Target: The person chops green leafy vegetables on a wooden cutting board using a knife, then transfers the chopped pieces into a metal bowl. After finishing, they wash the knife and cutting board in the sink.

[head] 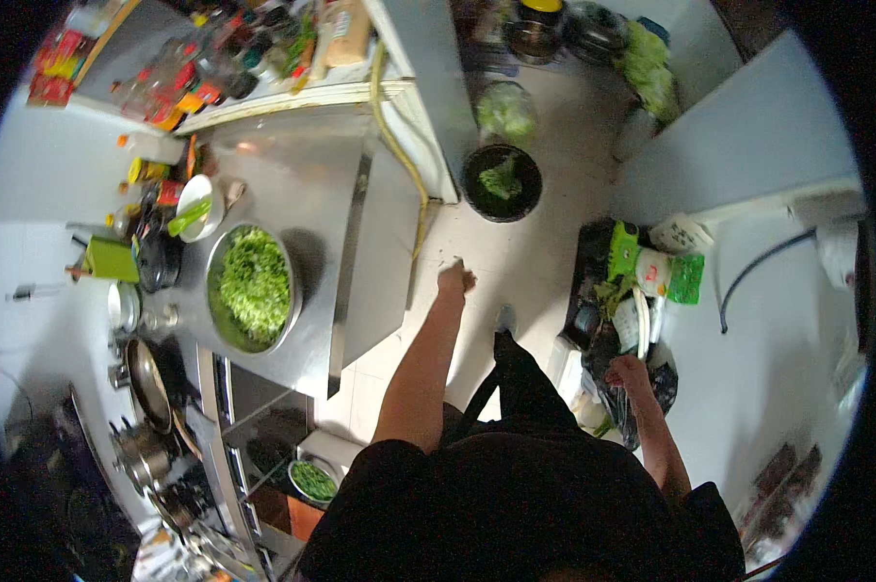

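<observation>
My left hand (455,279) hangs over the tiled floor, right of the steel counter, its fingers loosely curled and nothing visible in it. Lower right, my right hand (628,374) is over or beside a black plastic bag (662,378); whether it touches the bag is unclear. A steel bowl (215,320) on the counter holds chopped green leaves (255,285). Ahead on the floor stands a black bucket (474,196) with a leafy green piece (501,180) inside. Behind it lies a clear bag of pale green vegetables (507,113).
The steel counter (300,171) has a sharp right edge. A white bowl (204,188) and several bottles stand along its wall side. A yellow hose (401,149) runs down the counter's far corner. Packages and a green bag (687,278) crowd the right wall. Pans (147,385) sit lower left.
</observation>
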Action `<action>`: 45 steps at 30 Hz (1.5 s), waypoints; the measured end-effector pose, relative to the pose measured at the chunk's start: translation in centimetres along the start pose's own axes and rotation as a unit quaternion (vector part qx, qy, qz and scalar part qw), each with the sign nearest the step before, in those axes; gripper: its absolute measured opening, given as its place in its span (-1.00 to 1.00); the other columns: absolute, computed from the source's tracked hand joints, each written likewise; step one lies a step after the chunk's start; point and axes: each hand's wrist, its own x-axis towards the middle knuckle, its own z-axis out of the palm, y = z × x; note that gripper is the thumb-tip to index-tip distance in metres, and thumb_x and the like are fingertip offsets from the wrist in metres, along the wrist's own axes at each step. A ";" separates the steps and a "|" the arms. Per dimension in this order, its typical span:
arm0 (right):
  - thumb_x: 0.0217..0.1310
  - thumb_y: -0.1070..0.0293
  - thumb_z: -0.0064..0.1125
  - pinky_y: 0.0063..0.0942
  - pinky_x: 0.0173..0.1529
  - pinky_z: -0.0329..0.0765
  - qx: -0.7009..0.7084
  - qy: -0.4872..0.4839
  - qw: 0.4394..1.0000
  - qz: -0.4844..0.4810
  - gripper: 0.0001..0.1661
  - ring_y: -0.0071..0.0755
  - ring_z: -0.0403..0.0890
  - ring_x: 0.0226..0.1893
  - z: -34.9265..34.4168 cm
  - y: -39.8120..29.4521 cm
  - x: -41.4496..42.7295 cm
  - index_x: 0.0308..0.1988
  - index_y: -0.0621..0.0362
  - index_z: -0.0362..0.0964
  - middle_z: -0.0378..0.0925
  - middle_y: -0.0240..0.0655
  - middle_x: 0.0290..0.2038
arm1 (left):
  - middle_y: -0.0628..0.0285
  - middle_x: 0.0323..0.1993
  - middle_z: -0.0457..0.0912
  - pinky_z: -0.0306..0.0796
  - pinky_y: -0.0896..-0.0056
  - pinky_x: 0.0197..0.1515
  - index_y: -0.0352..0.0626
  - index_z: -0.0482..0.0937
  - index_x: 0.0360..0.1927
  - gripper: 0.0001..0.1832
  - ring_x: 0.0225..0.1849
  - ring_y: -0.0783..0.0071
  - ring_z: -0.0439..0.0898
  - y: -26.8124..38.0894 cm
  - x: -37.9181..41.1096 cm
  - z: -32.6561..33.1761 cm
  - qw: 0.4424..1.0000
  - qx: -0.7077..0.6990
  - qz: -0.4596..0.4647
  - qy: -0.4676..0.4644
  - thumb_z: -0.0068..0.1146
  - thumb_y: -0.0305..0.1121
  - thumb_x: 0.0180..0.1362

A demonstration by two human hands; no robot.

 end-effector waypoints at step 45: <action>0.21 0.35 -0.03 -0.56 -0.39 0.50 -0.616 -0.607 0.486 -0.127 -0.83 -0.48 0.54 -0.47 60.4 1.2 -15.9 -0.27 0.23 0.37 0.50 -0.27 -0.45 | 0.02 -0.41 0.51 0.46 0.28 -0.38 -0.34 0.37 -0.18 -0.71 -0.47 0.17 0.52 -43.6 -38.8 -27.8 0.445 -0.762 0.061 0.466 -0.12 -0.30 0.15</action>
